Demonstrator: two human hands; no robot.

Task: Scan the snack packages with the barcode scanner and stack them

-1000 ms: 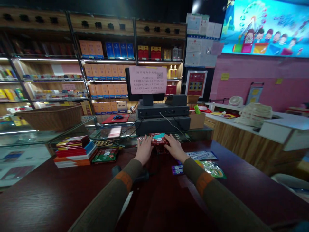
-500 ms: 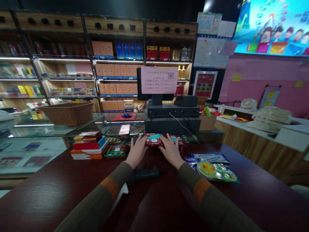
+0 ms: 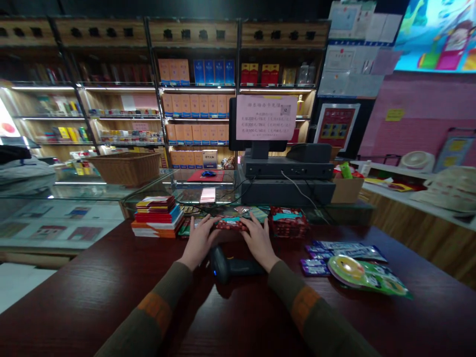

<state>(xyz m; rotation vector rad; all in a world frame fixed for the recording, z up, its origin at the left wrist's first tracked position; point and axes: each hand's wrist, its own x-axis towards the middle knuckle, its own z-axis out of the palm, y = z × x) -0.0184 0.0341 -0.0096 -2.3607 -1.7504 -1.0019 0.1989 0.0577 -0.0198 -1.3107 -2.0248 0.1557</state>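
My left hand (image 3: 201, 241) and my right hand (image 3: 258, 240) grip the two ends of a dark red snack packet (image 3: 229, 222) with a teal band. Fingers lie over its top, and the thumbs are mostly hidden. To the right of my right hand sits a stack of matching red packets (image 3: 289, 225). Green packets (image 3: 185, 227) show partly behind my left hand. Below and between my wrists a black barcode scanner (image 3: 238, 269) lies on the dark wooden counter (image 3: 238, 322), a small blue light on its head.
Stacked boxes (image 3: 158, 218) stand at left. Purple-blue packets (image 3: 316, 267) and a green blister pack (image 3: 366, 275) lie at right. Behind are a glass case, the cash register (image 3: 288, 188) with trailing cables, and a wicker basket (image 3: 128, 168).
Both hands have carried the red packet left, away from the matching stack and towards the green packets. The camera has turned a little left, and the scanner shows more fully.
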